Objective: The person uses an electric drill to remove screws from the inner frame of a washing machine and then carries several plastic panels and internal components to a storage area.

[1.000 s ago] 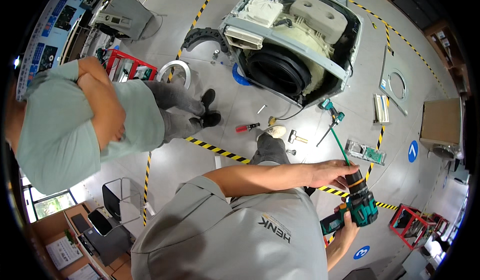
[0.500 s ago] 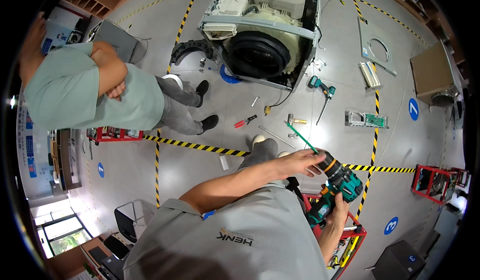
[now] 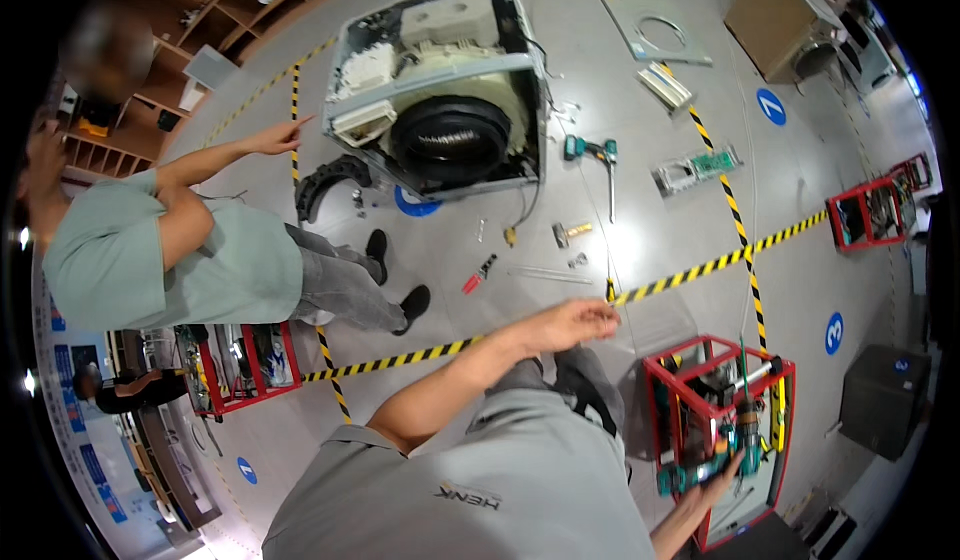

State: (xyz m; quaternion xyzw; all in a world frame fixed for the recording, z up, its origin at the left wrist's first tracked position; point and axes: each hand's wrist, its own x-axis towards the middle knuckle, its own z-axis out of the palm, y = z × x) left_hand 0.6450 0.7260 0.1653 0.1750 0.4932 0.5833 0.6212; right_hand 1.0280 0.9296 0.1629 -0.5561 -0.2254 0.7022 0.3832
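My left hand (image 3: 575,322) is raised over the floor in front of me, empty, with fingers loosely curved. At lower right my right hand (image 3: 722,475) grips a teal-and-black power drill (image 3: 745,430) with a long green bit, low over a red tool cart (image 3: 675,370) full of tools. Ahead stands a partly dismantled washing machine (image 3: 425,65) with a black rubber door seal. On the floor lie a second cordless driver (image 3: 590,148), a hammer (image 3: 572,232), red-handled pliers (image 3: 478,275) and an electronic board assembly (image 3: 700,168).
A co-worker (image 3: 190,260) at left stretches an arm toward the machine; another person (image 3: 135,390) is farther back. Another red cart (image 3: 855,205), a dark cabinet (image 3: 880,400), a cabinet appliance (image 3: 760,20) and a flat panel (image 3: 640,45) are around the right.
My left hand has left the drill; my right has lowered it rightward to the cart. The co-worker has unfolded an arm and extends it toward the washing machine. The view has swung.
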